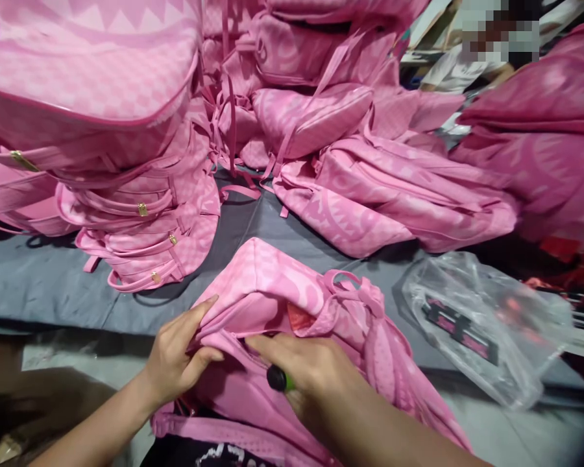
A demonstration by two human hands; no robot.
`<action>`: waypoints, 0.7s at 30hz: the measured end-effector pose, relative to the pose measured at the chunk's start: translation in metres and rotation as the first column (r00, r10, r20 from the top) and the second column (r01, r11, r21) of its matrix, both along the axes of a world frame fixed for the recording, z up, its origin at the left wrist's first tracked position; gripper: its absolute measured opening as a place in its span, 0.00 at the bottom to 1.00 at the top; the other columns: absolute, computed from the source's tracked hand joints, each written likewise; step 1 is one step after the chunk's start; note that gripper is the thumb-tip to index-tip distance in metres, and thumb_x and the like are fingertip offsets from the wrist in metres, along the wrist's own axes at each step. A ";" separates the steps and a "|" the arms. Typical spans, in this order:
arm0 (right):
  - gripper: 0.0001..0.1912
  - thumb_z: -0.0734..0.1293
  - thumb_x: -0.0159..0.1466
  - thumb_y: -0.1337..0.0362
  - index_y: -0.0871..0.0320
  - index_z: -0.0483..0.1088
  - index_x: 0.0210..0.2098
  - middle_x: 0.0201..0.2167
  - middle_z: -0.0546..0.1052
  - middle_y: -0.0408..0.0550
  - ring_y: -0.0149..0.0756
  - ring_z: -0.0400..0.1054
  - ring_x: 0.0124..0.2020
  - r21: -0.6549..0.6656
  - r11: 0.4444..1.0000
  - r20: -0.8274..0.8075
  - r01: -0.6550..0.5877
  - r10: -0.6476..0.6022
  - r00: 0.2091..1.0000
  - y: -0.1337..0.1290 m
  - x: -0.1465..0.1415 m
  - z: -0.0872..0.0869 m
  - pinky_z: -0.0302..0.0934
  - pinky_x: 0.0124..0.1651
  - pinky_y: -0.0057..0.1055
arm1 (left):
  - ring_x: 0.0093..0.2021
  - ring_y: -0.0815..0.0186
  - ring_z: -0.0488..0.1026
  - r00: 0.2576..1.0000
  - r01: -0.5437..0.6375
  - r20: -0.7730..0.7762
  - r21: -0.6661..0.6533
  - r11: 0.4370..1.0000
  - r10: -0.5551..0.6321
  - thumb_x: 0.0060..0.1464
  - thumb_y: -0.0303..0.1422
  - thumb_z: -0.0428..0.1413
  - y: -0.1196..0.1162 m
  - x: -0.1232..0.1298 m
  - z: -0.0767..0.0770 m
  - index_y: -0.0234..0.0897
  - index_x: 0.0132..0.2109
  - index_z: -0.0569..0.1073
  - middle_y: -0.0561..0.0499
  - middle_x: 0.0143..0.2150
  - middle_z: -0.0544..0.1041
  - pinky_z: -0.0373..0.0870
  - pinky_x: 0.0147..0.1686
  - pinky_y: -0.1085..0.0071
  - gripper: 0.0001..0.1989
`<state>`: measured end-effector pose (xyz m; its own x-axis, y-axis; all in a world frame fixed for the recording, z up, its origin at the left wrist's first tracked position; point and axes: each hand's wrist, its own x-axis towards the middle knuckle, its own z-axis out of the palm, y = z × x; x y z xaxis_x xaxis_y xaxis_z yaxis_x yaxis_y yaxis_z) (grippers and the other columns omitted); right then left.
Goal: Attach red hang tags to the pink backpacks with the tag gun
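Note:
A pink patterned backpack (282,266) lies across the front edge of the table and my lap, its zipped opening partly spread. On its left side, my left hand (178,353) pinches the fabric along the opening between thumb and fingers. My right hand (311,370) is closed around a tool with a green handle and black rounded end (276,378); the rest of it is hidden in the palm. The right fingertips reach to the zip edge at the opening. Inside, an orange-red label (300,318) shows. Straps and a top loop bunch up on the right side.
A tall stack of pink backpacks (141,149) stands at left. More pink bags (409,188) pile at the back and right. A clear plastic bag (486,324) with black and pink patches lies on the grey-covered table (121,305). Another person (452,68) is at the back right.

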<state>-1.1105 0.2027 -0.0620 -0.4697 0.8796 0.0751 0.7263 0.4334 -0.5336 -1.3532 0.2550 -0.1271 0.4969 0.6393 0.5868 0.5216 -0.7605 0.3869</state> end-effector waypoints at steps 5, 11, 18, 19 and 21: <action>0.05 0.66 0.62 0.69 0.58 0.75 0.36 0.27 0.78 0.45 0.31 0.69 0.25 -0.150 0.967 0.014 0.208 -0.208 0.978 0.022 -0.017 0.013 0.56 0.28 0.24 | 0.52 0.60 0.76 1.000 0.025 0.017 0.022 0.999 -0.025 0.64 0.43 0.52 0.001 0.001 -0.001 0.33 0.67 0.58 0.39 0.54 0.76 0.73 0.53 0.70 0.30; 0.09 0.68 0.62 0.66 0.60 0.70 0.26 0.22 0.74 0.44 0.28 0.65 0.23 -0.253 0.949 -0.050 0.187 -0.206 0.977 0.035 -0.032 0.025 0.49 0.25 0.24 | 0.53 0.60 0.76 0.998 0.044 0.045 0.040 0.998 -0.046 0.64 0.40 0.53 0.002 0.000 -0.001 0.35 0.68 0.57 0.39 0.55 0.76 0.74 0.53 0.69 0.30; 0.05 0.68 0.60 0.69 0.60 0.71 0.26 0.21 0.74 0.42 0.27 0.63 0.21 -0.266 0.945 -0.097 0.189 -0.222 0.970 0.037 -0.034 0.025 0.50 0.25 0.24 | 0.50 0.58 0.77 0.999 0.051 0.011 0.027 0.998 -0.051 0.64 0.40 0.53 0.002 -0.004 -0.002 0.37 0.70 0.52 0.39 0.55 0.76 0.76 0.50 0.66 0.33; 0.04 0.69 0.60 0.68 0.60 0.72 0.28 0.23 0.75 0.43 0.28 0.65 0.22 -0.248 0.948 -0.065 0.200 -0.222 0.973 0.037 -0.039 0.028 0.52 0.26 0.24 | 0.48 0.57 0.78 0.999 0.044 0.008 0.051 0.998 -0.045 0.64 0.40 0.52 0.002 -0.005 -0.003 0.38 0.71 0.51 0.39 0.54 0.77 0.77 0.48 0.65 0.33; 0.04 0.69 0.62 0.66 0.61 0.74 0.33 0.28 0.78 0.48 0.32 0.69 0.26 -0.191 0.960 0.035 0.206 -0.203 0.979 0.039 -0.049 0.032 0.56 0.28 0.26 | 0.43 0.56 0.80 1.000 0.019 -0.003 0.097 0.995 -0.019 0.64 0.39 0.51 0.003 -0.009 -0.006 0.40 0.72 0.51 0.40 0.51 0.78 0.79 0.43 0.63 0.33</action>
